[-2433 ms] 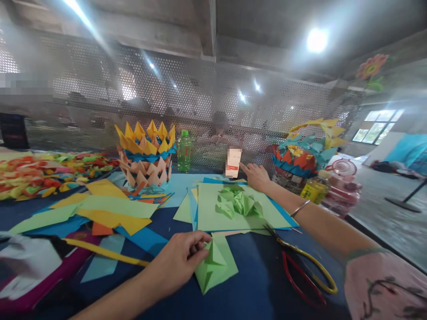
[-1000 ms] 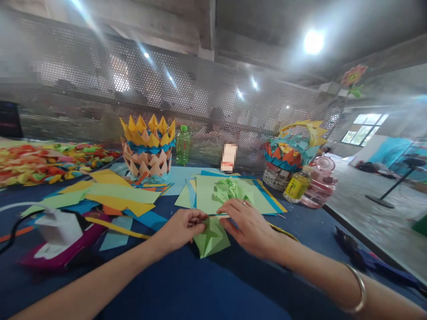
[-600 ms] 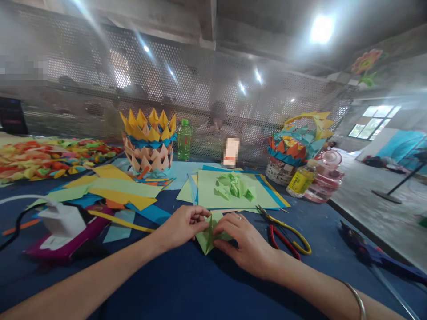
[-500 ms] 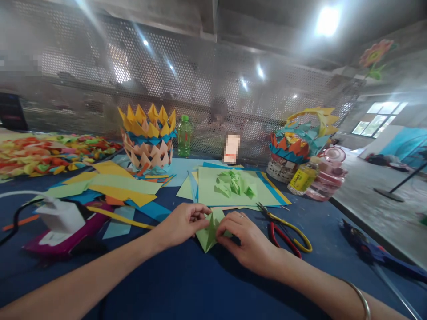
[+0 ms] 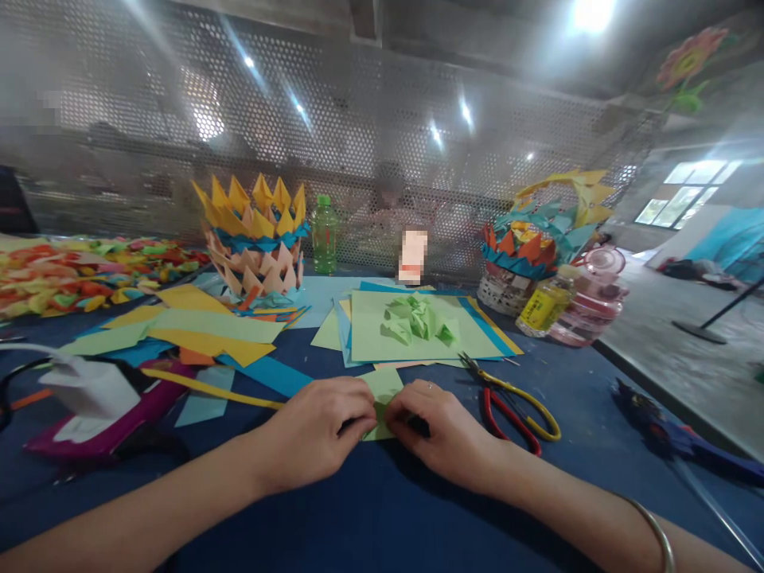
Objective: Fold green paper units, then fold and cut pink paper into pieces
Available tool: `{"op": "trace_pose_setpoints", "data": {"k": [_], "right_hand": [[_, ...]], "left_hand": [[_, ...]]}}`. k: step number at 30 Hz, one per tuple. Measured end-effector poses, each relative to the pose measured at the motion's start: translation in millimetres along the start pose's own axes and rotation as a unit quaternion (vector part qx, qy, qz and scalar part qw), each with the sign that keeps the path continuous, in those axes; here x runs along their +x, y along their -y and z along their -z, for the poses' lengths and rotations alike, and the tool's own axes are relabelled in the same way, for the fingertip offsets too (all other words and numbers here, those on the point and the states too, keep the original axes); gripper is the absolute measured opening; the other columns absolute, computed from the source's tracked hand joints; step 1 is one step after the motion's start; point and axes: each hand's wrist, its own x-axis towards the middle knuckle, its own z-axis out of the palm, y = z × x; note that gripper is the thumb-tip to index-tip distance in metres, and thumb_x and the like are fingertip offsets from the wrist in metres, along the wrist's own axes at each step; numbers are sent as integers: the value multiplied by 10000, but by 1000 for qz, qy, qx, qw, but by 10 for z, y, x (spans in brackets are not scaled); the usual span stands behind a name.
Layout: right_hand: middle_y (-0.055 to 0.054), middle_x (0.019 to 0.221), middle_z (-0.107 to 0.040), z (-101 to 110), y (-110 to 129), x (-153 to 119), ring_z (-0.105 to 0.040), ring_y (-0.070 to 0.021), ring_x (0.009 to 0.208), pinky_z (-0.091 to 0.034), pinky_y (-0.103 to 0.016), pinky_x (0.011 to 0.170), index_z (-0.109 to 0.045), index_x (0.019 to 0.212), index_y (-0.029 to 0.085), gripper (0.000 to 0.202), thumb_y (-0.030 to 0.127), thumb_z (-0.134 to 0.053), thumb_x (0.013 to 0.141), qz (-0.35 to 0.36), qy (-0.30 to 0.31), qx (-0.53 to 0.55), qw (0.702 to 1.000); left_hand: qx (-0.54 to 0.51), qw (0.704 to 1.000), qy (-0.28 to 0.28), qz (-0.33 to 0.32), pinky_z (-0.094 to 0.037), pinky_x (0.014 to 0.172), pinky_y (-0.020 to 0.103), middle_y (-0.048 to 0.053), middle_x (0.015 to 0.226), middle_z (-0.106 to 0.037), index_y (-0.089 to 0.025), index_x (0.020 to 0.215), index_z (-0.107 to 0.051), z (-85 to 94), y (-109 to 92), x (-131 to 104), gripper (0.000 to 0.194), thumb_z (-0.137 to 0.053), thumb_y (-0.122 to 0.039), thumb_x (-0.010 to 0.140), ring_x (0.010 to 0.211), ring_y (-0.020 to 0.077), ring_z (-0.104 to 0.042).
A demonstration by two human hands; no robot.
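A small piece of light green paper [image 5: 383,385] lies on the dark blue table in front of me, partly covered by my fingers. My left hand [image 5: 337,418] pinches its left edge, and my right hand [image 5: 426,422], with a ring on one finger, pinches its right side. The two sets of fingertips are close together near the paper's lower part. Just behind, several folded green paper pieces [image 5: 418,318] rest on a stack of coloured sheets [image 5: 370,350]. Beside my right hand lie pliers [image 5: 519,410] with one red and one yellow handle.
Left are a purple power strip with a white charger [image 5: 89,398], loose paper strips [image 5: 208,325] and a heap of folded bits [image 5: 89,274]. Behind stand a paper basket [image 5: 256,239], a green bottle [image 5: 324,235] and a second basket [image 5: 516,263]. A blue glue gun [image 5: 674,442] lies right.
My left hand has come down and nearer to me. The green paper's pointed lower corner no longer shows; its near edge now looks straight. My right hand stays almost in place.
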Motion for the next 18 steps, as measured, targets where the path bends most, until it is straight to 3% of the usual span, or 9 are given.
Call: {"op": "trace_pose_setpoints", "data": {"k": [4, 10, 18], "right_hand": [[-31, 805, -637, -3, -31, 17, -567, -154, 796, -439, -255, 720, -602, 818, 169, 141, 34, -561, 819, 15, 1, 20, 1000], [-41, 824, -637, 11, -68, 16, -563, -155, 800, -449, -261, 720, -601, 837, 163, 124, 60, -533, 852, 39, 12, 19, 999], [-66, 858, -632, 14, -96, 6, -552, -165, 819, -459, -283, 744, -614, 908, 146, 140, 78, -492, 891, 64, 25, 6, 998]], "left_hand": [[57, 996, 18, -66, -500, 796, 261, 45, 1017, -693, -201, 1004, -662, 53, -18, -170, 248, -425, -157, 943, 920, 168, -648], [107, 983, -48, -139, -522, 801, 234, 78, 1029, -709, -158, 1107, -611, 92, -30, -275, 280, -377, -142, 955, 927, 162, -663], [134, 982, -37, -127, -532, 755, 256, 70, 976, -685, -178, 1049, -653, 100, -84, -261, 293, -372, -185, 966, 825, 162, -652]]}}
